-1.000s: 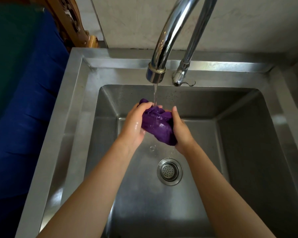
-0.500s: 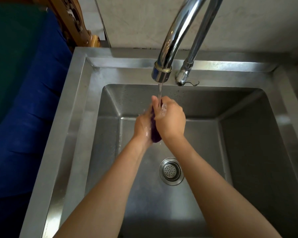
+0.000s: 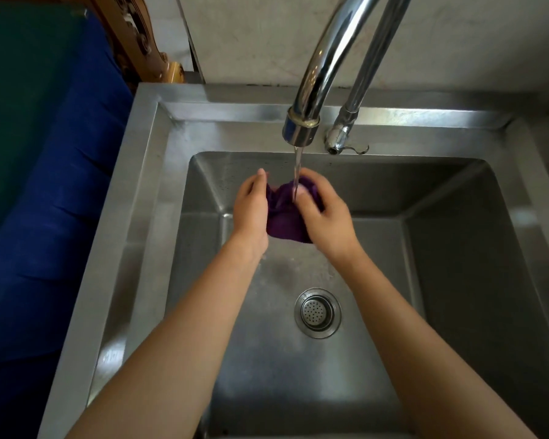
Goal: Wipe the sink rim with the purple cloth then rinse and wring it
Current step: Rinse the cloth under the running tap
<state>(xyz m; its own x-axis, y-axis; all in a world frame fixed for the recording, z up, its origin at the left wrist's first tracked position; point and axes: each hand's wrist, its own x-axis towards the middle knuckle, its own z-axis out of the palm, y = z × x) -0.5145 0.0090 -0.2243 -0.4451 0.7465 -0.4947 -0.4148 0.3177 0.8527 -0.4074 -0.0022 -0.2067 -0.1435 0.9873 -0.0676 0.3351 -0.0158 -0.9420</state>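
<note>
Rinsing step: judged mid-rinse, wring not yet done; the rim wipe can't be checked from here.
risk: only one hand truly grips, so the wet wad could slip out at 6 o'clock and drop onto the basin floor. The stream hits near the thumb, so splash toward the rim is likely. Wringing under running water would just re-soak it.
left forearm (image 3: 178,327): comes in from 7 o'clock, bare.
right forearm (image 3: 403,327): comes in from 5 o'clock, bare.
drain strainer (image 3: 317,313): at 5 o'clock of the cloth, well apart from it, uncovered.
left hand (image 3: 251,213): fingers look nearly straight, palm flat against the cloth's 9 o'clock side; thumb hidden.
right hand (image 3: 325,220): fingers curled over the cloth's top from 3 o'clock, thumb pressed on its front, so it has real hold.
purple cloth (image 3: 284,223): bunched wad between the two palms, held above the basin floor. Bulk hangs out below both hands at 6 o'clock; top folds show at 12 between the fingers.
water stream (image 3: 297,169): thin, lands on the cloth's top just beside the right thumb.
faucet spout (image 3: 301,128): at 12 o'clock of the cloth.
thinner tap (image 3: 339,137): at 3 o'clock of the spout, no flow seen.
sink rim (image 3: 140,217): steel; wet or dry can't tell.
</note>
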